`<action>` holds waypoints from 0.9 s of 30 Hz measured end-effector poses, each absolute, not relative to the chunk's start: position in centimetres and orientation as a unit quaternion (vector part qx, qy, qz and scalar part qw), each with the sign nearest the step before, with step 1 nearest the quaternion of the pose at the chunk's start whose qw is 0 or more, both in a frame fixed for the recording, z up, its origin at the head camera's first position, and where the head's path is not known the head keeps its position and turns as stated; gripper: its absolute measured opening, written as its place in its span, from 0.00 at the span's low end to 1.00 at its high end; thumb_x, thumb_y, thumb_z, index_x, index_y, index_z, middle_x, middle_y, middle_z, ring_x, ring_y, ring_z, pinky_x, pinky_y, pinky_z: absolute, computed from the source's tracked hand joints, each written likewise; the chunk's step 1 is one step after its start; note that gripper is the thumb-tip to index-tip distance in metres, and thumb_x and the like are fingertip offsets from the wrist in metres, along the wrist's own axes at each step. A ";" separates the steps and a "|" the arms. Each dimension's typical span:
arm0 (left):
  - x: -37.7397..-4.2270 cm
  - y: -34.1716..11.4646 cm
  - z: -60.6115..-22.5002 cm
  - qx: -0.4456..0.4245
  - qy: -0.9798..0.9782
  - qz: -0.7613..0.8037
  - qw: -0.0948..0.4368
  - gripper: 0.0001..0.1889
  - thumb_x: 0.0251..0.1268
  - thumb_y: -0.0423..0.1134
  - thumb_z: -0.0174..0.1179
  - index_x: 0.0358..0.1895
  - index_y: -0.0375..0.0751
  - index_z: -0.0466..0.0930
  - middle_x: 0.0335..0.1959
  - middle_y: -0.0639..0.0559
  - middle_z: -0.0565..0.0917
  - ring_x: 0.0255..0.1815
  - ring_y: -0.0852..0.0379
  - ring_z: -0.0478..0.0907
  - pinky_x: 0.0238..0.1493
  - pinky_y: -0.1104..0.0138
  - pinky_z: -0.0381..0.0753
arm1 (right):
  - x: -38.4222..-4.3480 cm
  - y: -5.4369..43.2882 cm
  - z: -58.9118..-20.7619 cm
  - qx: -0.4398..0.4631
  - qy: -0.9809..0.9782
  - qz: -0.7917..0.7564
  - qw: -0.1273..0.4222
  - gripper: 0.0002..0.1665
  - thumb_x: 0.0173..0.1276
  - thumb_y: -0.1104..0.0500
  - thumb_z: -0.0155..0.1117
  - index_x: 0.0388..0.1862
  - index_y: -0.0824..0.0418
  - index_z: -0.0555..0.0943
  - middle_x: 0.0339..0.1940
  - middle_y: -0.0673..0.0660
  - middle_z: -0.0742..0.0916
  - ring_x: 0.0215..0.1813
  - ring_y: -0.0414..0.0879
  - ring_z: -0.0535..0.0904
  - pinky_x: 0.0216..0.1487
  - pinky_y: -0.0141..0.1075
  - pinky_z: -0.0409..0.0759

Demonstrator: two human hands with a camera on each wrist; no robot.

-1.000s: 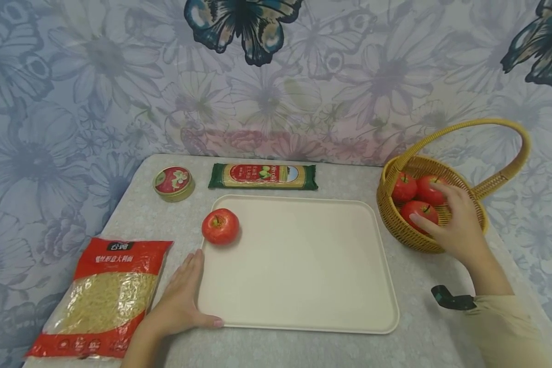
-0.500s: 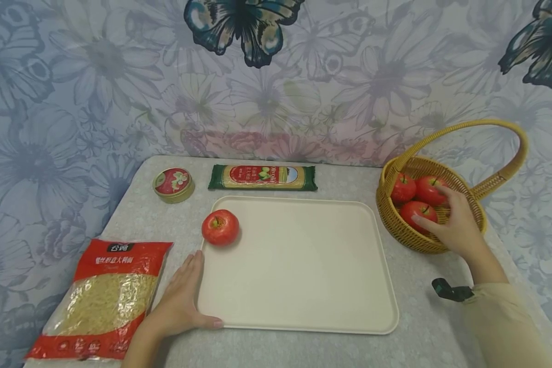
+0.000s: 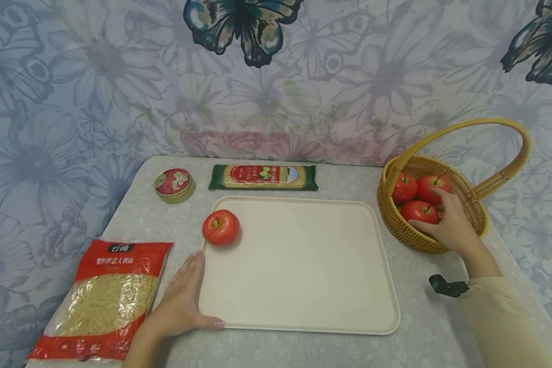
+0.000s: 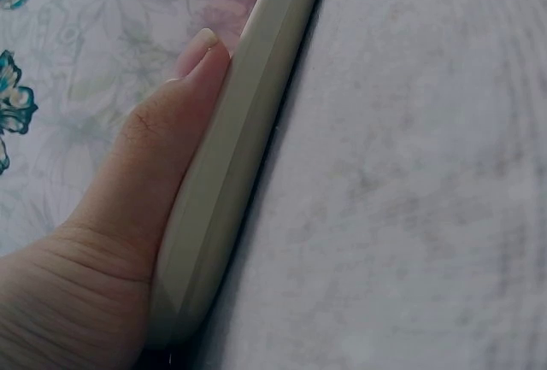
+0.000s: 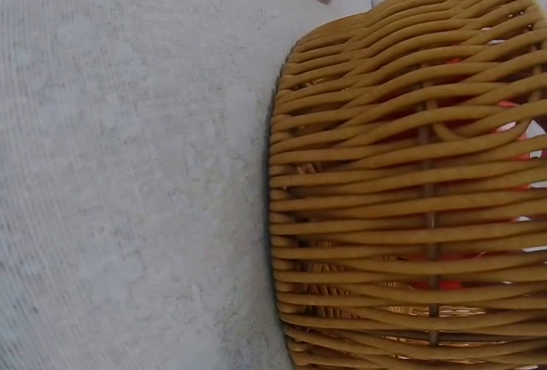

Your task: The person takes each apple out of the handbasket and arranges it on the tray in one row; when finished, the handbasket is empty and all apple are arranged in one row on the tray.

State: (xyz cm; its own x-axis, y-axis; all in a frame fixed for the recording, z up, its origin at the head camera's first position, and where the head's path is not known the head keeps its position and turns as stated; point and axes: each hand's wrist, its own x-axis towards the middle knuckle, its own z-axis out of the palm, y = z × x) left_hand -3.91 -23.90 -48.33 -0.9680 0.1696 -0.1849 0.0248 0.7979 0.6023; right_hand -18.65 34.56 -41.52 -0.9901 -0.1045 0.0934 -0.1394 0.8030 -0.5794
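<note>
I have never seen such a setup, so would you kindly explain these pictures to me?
There is no machine, only a person's left hand and right hand, both bare. A head camera gives the wide view; one on each wrist takes close-ups. On the table are a tray with one apple near its far left corner, a bag of pasta, a round tin, a green-ended packet and a basket holding three apples. The left hand touches the tray's left and near edges. The right hand reaches into the basket, its thumb at the front apple; whether it grips that apple is unclear. The right wrist view shows mainly the basket's side.
</note>
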 end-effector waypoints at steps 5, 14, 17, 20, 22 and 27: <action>-3.9 -24.0 -48.4 0.054 0.940 0.318 0.112 0.84 0.18 0.75 0.76 0.81 0.42 0.33 0.82 0.37 0.42 0.82 0.35 0.36 0.76 0.35 0.42 | -19.0 34.7 -41.6 0.066 -0.952 0.299 0.005 0.60 0.59 0.50 0.76 0.77 0.71 0.51 0.66 0.79 0.63 0.64 0.74 0.64 0.59 0.73 0.67; -3.9 -24.0 -48.5 0.055 0.939 0.320 0.110 0.85 0.17 0.75 0.77 0.81 0.42 0.33 0.82 0.37 0.42 0.82 0.35 0.36 0.76 0.35 0.41 | -19.4 34.9 -41.9 0.071 -0.956 0.284 -0.031 0.47 0.64 0.50 0.72 0.71 0.73 0.61 0.65 0.78 0.65 0.65 0.72 0.62 0.59 0.73 0.66; -3.9 -24.0 -48.6 0.054 0.940 0.319 0.111 0.85 0.17 0.75 0.76 0.81 0.43 0.32 0.82 0.37 0.42 0.82 0.35 0.36 0.76 0.35 0.41 | -19.5 35.0 -41.9 0.074 -0.957 0.278 -0.040 0.46 0.64 0.50 0.71 0.70 0.73 0.61 0.65 0.78 0.67 0.66 0.72 0.62 0.60 0.72 0.66; -3.9 -24.0 -48.5 0.053 0.940 0.318 0.112 0.85 0.17 0.75 0.77 0.81 0.42 0.32 0.82 0.37 0.41 0.82 0.35 0.36 0.76 0.35 0.41 | -19.6 35.1 -41.9 0.070 -0.956 0.278 -0.065 0.48 0.65 0.48 0.70 0.72 0.72 0.59 0.66 0.78 0.68 0.66 0.73 0.63 0.60 0.72 0.67; -3.9 -24.0 -48.4 0.052 0.940 0.318 0.113 0.85 0.17 0.74 0.77 0.81 0.42 0.33 0.82 0.37 0.42 0.82 0.35 0.36 0.76 0.35 0.41 | -19.7 35.1 -41.8 0.063 -0.953 0.283 -0.088 0.50 0.65 0.47 0.69 0.74 0.70 0.56 0.67 0.78 0.66 0.66 0.74 0.63 0.62 0.72 0.66; -3.9 -24.0 -48.4 0.052 0.941 0.314 0.115 0.85 0.17 0.74 0.77 0.81 0.42 0.33 0.82 0.38 0.42 0.82 0.36 0.36 0.76 0.35 0.42 | -19.8 35.3 -42.0 0.051 -0.953 0.279 -0.109 0.53 0.65 0.43 0.69 0.76 0.66 0.53 0.68 0.77 0.68 0.66 0.74 0.66 0.62 0.71 0.67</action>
State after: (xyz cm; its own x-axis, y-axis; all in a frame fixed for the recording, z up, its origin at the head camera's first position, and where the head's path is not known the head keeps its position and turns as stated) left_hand -3.93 -23.95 -48.39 -0.9684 0.1693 -0.1833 0.0251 0.7969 0.6036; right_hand -19.83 35.25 -41.97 -0.9710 -0.1578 -0.1793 -0.0363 0.8394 -0.5424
